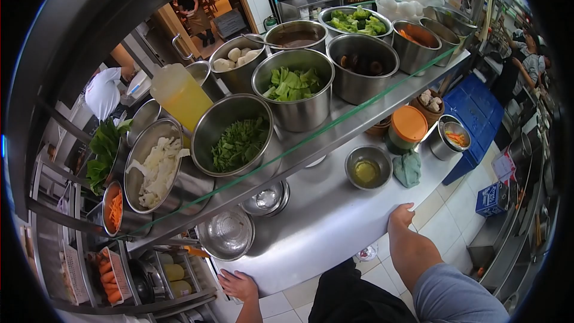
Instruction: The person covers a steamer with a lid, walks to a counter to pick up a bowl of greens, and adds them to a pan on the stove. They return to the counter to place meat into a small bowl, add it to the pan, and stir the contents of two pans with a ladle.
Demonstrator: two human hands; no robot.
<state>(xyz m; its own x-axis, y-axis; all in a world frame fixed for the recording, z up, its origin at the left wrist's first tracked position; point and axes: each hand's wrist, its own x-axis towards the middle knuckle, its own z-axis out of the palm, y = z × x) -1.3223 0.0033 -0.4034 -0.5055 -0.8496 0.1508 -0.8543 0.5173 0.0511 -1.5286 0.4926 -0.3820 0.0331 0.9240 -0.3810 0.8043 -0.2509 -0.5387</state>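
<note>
My left hand [238, 285] lies on the near left corner of the steel worktop [311, 227], fingers spread and holding nothing. Close to it are stacked metal bowls [226, 234]. My right hand [402, 215] rests on the worktop's right front edge, empty, its fingers partly visible and stretched out. Beyond that hand are a crumpled green cloth [408, 169] and a metal bowl with yellow liquid [367, 167]. A tub with an orange lid [409, 123] stands behind the cloth.
Above the worktop, a shelf [323, 146] carries several steel pots, including chopped greens [239, 143], lettuce [293, 84] and sliced white vegetable [158, 173]. A yellow-filled plastic jug [182, 96] stands among them. A blue bin [475, 113] is at right; co-workers stand farther off.
</note>
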